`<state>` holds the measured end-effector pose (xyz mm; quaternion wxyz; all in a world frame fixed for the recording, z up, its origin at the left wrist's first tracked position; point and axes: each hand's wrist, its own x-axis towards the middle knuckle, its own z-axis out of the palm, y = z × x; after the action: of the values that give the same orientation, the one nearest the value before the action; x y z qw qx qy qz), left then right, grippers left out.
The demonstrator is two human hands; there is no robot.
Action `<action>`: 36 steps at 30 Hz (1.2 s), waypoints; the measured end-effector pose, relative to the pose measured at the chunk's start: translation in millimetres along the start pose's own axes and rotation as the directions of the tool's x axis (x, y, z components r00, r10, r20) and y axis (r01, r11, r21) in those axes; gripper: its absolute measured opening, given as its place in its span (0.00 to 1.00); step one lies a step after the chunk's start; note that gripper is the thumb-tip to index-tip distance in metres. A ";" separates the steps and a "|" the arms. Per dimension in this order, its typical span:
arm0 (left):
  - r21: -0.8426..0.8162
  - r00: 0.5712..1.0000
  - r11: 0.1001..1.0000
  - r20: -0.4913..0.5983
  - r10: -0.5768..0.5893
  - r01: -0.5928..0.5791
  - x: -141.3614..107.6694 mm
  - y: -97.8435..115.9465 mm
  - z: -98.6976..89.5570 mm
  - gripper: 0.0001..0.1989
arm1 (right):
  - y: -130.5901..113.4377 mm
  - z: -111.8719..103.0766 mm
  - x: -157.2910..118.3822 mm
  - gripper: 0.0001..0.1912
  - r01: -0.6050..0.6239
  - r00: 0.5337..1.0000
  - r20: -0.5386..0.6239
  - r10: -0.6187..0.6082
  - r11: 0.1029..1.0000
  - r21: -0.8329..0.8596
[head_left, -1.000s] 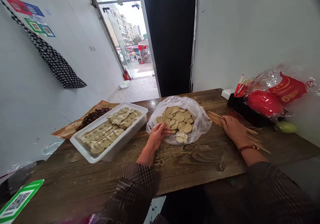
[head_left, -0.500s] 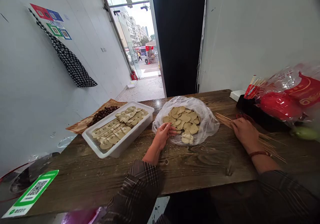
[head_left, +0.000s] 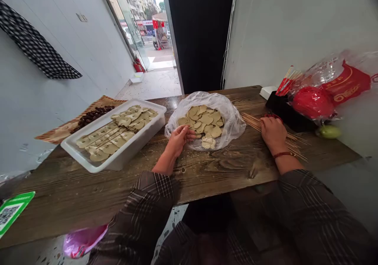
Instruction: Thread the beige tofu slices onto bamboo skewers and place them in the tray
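A clear plastic bag (head_left: 233, 129) lies opened out on the table, with a heap of thin, pale greenish-tan slices (head_left: 206, 119) in it. At the bag's left front edge is my left hand (head_left: 177, 139), thumb and forefinger pinched together beside the slices. Whatever sits in that pinch is hidden. Farther right, my right hand (head_left: 274, 134) rests with curled fingers on a loose bundle of thin bamboo skewers (head_left: 249, 120), whose ends stick out on both sides. To the left, a white plastic tray (head_left: 118, 164) holds rows of similar slices threaded on skewers.
Dark strung pieces (head_left: 94, 117) lie on a patterned mat (head_left: 53, 133) behind the tray. A black box (head_left: 285, 109) with red-wrapped sticks, a red plastic-wrapped item (head_left: 313, 101) and a green object (head_left: 330, 131) stand at back right. A QR card (head_left: 14, 212) is front left.
My view has tilted down and turned to the right, so everything sits higher and farther left. Both hands stay at the same places, by the slices and on the skewers.
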<state>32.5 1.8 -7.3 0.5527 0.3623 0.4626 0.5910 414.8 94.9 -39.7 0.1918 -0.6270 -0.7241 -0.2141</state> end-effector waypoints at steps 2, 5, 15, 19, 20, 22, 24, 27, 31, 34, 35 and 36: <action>0.000 0.999 1.000 -0.023 0.024 -0.024 -0.9 0.6 2.6 0.15 | 0.8 -1.2 -1.0 0.18 0.009 1.000 0.002 -0.009 1.000 0.003; 0.030 0.992 0.995 -0.086 0.094 -0.092 -1.5 0.0 6.2 0.13 | 2.8 -1.0 -0.9 0.18 0.009 1.000 -0.009 -0.009 0.999 0.040; 0.623 0.805 0.704 -0.193 0.562 -0.341 11.7 4.2 -0.9 0.16 | 0.8 5.4 -0.6 0.17 -0.005 1.000 0.026 0.001 0.987 0.160; 0.879 0.775 0.354 0.028 0.631 -0.321 35.7 29.9 -0.7 0.21 | -11.9 -2.0 10.2 0.21 -0.063 0.995 -0.057 0.085 0.948 0.313; 0.914 0.780 0.270 0.075 0.621 -0.302 44.2 36.4 0.1 0.23 | -19.6 -4.8 16.6 0.22 -0.063 0.990 -0.091 0.104 0.926 0.373; 0.961 0.813 0.139 0.121 0.569 -0.240 62.8 46.0 2.5 0.29 | -42.0 -10.2 33.2 0.25 -0.010 0.985 -0.148 0.094 0.873 0.488; 0.986 0.878 0.060 0.109 0.465 -0.154 80.7 49.0 5.2 0.34 | -71.7 -13.4 52.0 0.31 0.097 0.991 -0.135 -0.025 0.825 0.557; 0.999 0.952 -0.034 0.045 0.304 -0.036 102.6 44.6 7.0 0.38 | -115.1 -10.6 76.3 0.41 0.094 0.993 0.007 -0.119 0.813 0.574; 0.996 0.977 -0.068 -0.047 0.207 0.062 126.7 39.0 -0.5 0.36 | -142.1 8.5 89.8 0.34 -0.095 0.971 0.236 -0.051 0.816 0.570; 0.996 0.986 0.034 -0.092 0.138 0.088 143.8 39.4 -9.2 0.29 | -142.4 25.5 88.2 0.25 -0.126 0.956 0.286 -0.063 0.793 0.596; 0.993 0.985 0.086 -0.097 0.146 0.085 148.2 39.7 -10.7 0.26 | -141.5 30.4 87.3 0.23 -0.129 0.958 0.281 -0.059 0.786 0.605; 0.986 0.981 0.150 -0.102 0.168 0.077 151.5 40.1 -11.0 0.23 | -140.8 34.9 86.8 0.22 -0.143 0.962 0.271 -0.039 0.773 0.618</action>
<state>-9.8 151.5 14.7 0.1185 0.5910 0.7739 0.1942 262.9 168.6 -31.2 0.2972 -0.5689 -0.7550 0.1339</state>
